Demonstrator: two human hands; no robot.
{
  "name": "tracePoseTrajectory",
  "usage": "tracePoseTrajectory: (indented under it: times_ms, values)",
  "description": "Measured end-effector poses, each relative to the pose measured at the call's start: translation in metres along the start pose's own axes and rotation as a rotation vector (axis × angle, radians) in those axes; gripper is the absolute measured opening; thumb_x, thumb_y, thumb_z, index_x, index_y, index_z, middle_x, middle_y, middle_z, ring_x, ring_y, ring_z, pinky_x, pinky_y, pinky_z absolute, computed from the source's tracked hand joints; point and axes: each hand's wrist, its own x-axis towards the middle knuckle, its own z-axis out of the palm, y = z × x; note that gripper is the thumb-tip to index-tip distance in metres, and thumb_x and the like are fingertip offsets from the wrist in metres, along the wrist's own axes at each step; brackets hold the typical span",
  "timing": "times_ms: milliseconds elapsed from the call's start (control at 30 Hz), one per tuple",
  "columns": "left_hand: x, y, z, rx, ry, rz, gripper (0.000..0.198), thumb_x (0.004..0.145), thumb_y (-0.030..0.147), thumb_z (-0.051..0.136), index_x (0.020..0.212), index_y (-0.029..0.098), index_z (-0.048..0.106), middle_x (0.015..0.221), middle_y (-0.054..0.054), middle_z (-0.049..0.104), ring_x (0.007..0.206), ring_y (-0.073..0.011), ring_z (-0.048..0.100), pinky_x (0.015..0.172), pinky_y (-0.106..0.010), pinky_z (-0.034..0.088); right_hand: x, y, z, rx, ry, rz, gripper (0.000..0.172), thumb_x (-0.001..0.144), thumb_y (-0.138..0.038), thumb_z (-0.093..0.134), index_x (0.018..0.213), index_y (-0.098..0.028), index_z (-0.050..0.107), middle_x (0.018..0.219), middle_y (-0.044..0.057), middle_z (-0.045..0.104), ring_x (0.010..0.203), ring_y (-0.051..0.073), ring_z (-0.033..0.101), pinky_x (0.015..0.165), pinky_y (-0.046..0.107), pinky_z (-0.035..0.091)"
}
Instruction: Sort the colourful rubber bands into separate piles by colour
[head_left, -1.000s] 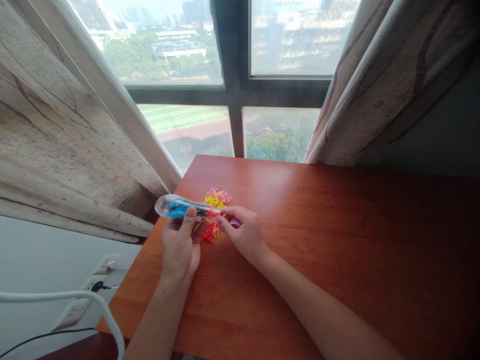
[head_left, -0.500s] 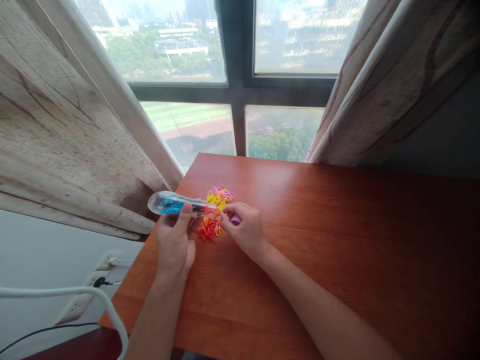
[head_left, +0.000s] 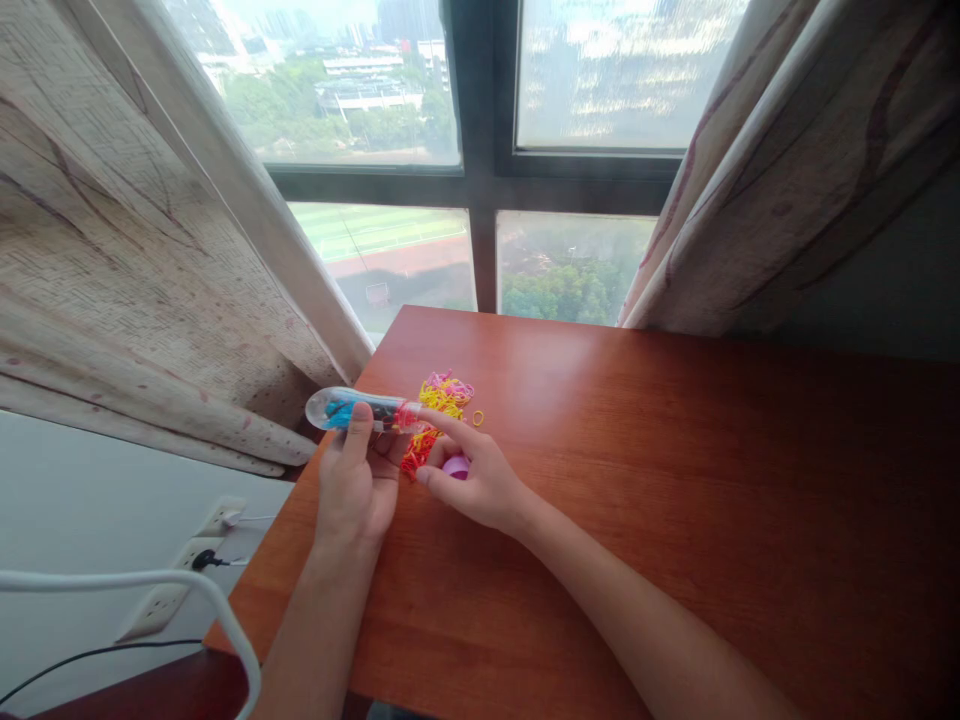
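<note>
A clear plastic bottle (head_left: 322, 406) lies sideways in my left hand (head_left: 357, 490), its thumb on top and the fingers curled beneath. Blue, black and red rubber bands show through its wall. The index finger of my right hand (head_left: 487, 482) is stretched out to the bottle's mouth, at the red bands. A purple cap (head_left: 456, 466) is tucked in the curled fingers of that same hand. Under and behind the bottle, a pile of rubber bands (head_left: 444, 396) in pink, yellow and red is partly covered by my hands. One yellow rubber band (head_left: 478, 418) lies apart, to the pile's right.
The brown wooden table (head_left: 675, 480) meets a window (head_left: 570, 265) at the back. A patterned curtain (head_left: 187, 280) hangs along the left edge. Lower left are a wall power strip (head_left: 161, 607) with plugs and a curved white tube (head_left: 195, 585).
My right index finger has straightened to the bottle's mouth, where finger and thumb were pinched before. A single yellow band now shows right of the pile. The view has shifted slightly.
</note>
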Motion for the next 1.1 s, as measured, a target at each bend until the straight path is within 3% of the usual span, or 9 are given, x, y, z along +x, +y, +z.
tracePoseTrajectory:
  times_ms: [133,267,400,567,767,1100]
  values:
    - [-0.005,-0.003,0.005,-0.008,-0.056,-0.102,0.042,0.060,0.039,0.090,0.083,0.015,0.065,0.073,0.000,0.073,0.061,-0.0112,0.069,0.059,-0.020,0.059,0.000,0.007,0.001,-0.105,-0.118,-0.039,0.081,0.075,-0.013,0.063,0.150,-0.023,0.035,0.068,-0.009,0.055,0.052,0.006,0.045,0.053,0.016,0.040]
    - [-0.010,-0.008,0.007,0.081,-0.139,-0.122,0.039,0.063,0.034,0.089,0.086,0.015,0.064,0.074,0.001,0.071,0.057,-0.0112,0.067,0.054,-0.020,0.056,0.003,0.005,-0.001,-0.276,-0.098,-0.049,0.078,0.076,-0.010,0.059,0.149,-0.024,0.036,0.070,-0.007,0.057,0.054,0.007,0.051,0.055,0.016,0.043]
    - [-0.008,-0.010,0.005,0.131,-0.145,-0.083,0.040,0.064,0.032,0.089,0.090,0.015,0.064,0.078,0.000,0.071,0.069,-0.0153,0.071,0.065,-0.024,0.058,0.006,-0.004,-0.003,-0.389,-0.117,0.034,0.070,0.077,-0.010,0.059,0.144,-0.023,0.044,0.063,-0.008,0.056,0.051,0.008,0.054,0.053,0.017,0.043]
    - [-0.005,-0.010,0.003,0.118,-0.101,-0.022,0.044,0.057,0.033,0.092,0.085,0.015,0.063,0.073,0.001,0.069,0.074,-0.0188,0.071,0.072,-0.029,0.059,0.008,-0.011,-0.002,-0.171,-0.213,0.199,0.075,0.077,-0.008,0.058,0.147,-0.025,0.037,0.058,-0.010,0.057,0.046,0.010,0.058,0.048,0.017,0.048]
    - [0.000,-0.008,0.002,0.133,-0.046,0.084,0.042,0.059,0.032,0.091,0.086,0.016,0.064,0.079,0.001,0.068,0.070,-0.0143,0.068,0.070,-0.028,0.059,0.006,-0.014,-0.002,0.121,-0.240,0.409,0.073,0.080,-0.011,0.056,0.146,-0.025,0.030,0.057,-0.011,0.059,0.040,0.010,0.057,0.036,0.014,0.043]
    - [0.005,-0.005,0.009,0.161,0.017,0.119,0.045,0.054,0.031,0.092,0.085,0.017,0.064,0.080,0.002,0.067,0.066,-0.0122,0.065,0.066,-0.027,0.058,0.006,-0.014,0.003,0.219,-0.100,0.342,0.061,0.079,-0.017,0.059,0.136,-0.022,0.039,0.055,-0.011,0.060,0.037,0.010,0.055,0.035,0.016,0.042]
